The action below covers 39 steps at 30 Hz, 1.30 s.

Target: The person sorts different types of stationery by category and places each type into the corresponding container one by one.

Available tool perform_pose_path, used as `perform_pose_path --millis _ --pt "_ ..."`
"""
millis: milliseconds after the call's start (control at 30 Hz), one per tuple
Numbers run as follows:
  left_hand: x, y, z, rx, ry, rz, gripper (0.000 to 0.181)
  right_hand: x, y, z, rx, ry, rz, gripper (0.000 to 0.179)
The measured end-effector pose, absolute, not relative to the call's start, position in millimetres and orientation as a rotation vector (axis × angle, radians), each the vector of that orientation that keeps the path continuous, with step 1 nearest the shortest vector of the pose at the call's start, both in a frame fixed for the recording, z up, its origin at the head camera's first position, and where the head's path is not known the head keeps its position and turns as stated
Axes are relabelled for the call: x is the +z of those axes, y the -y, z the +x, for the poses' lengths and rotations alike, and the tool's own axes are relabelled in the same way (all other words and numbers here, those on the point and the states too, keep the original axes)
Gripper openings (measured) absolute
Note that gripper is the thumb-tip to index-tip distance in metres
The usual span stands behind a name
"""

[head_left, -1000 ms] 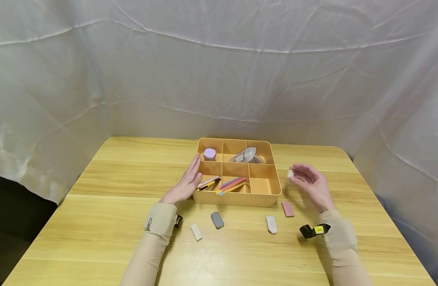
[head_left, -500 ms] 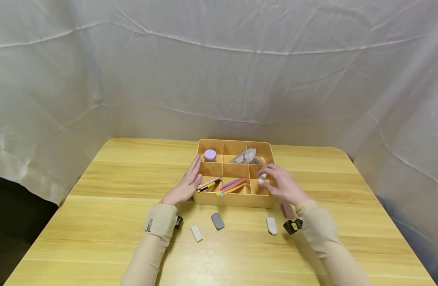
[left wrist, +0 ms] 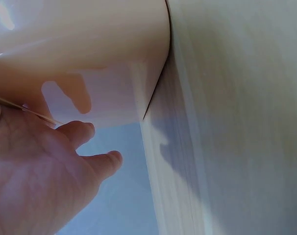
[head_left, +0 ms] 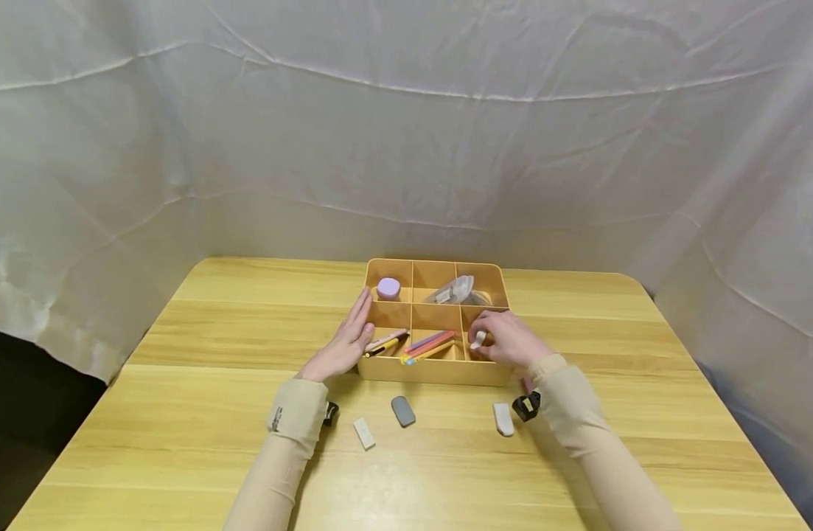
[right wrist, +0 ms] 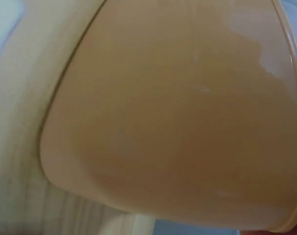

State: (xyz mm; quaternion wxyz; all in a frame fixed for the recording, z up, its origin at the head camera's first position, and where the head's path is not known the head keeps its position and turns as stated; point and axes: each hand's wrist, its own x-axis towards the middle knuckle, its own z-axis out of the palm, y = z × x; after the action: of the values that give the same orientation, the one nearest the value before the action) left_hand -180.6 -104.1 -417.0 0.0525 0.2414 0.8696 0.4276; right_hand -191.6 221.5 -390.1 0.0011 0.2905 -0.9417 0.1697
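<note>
A yellow-orange organizer box point(head_left: 433, 374) with several compartments stands toward the back of the table. My right hand point(head_left: 515, 341) reaches into its front right compartment and pinches a small white eraser point(head_left: 478, 340) between thumb and fingers. Against the box's left side rests my left hand point(head_left: 342, 348), fingers straight. The left wrist view shows that palm point(left wrist: 36, 171) beside the box's shiny outer wall point(left wrist: 114, 44). In the right wrist view, the outer wall point(right wrist: 173, 112) fills most of the picture; the right hand's grip is hidden there.
In front of the box lie a white eraser point(head_left: 364, 434), a grey eraser point(head_left: 402, 411), another white one point(head_left: 503, 419) and a pink one point(head_left: 527, 386), mostly hidden by the right wrist. Pens point(head_left: 429, 346), a purple round item point(head_left: 388, 288) and a plastic bag point(head_left: 454, 290) occupy other compartments.
My right hand has moved left from beside the box, carrying the white eraser over the rim and down into the front right compartment. The left hand has stayed against the box.
</note>
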Motion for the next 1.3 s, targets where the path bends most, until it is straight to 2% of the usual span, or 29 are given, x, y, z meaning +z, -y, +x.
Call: perform_pose_path --millis 333,600,867,1067,1300 --pt "-420.1 106.8 -179.4 1.316 -2.655 0.752 0.067 -394.7 -216.8 -191.8 0.448 2.995 0.831 0.016" --pt "-419.4 106.0 -179.2 1.338 -2.656 0.746 0.06 -395.7 -214.8 -190.2 0.446 3.003 0.797 0.019" --pt "-418.3 105.4 -178.9 1.333 -2.652 0.737 0.06 -401.5 -215.0 -188.3 0.536 2.938 0.724 0.017" --pt "-416.1 104.9 -180.0 1.332 -2.649 0.716 0.06 -408.0 -216.8 -188.8 0.789 2.804 0.709 0.014" --pt "-414.3 103.1 -181.0 1.363 -2.626 0.741 0.06 -409.1 -243.9 -169.6 1.444 2.382 0.671 0.019"
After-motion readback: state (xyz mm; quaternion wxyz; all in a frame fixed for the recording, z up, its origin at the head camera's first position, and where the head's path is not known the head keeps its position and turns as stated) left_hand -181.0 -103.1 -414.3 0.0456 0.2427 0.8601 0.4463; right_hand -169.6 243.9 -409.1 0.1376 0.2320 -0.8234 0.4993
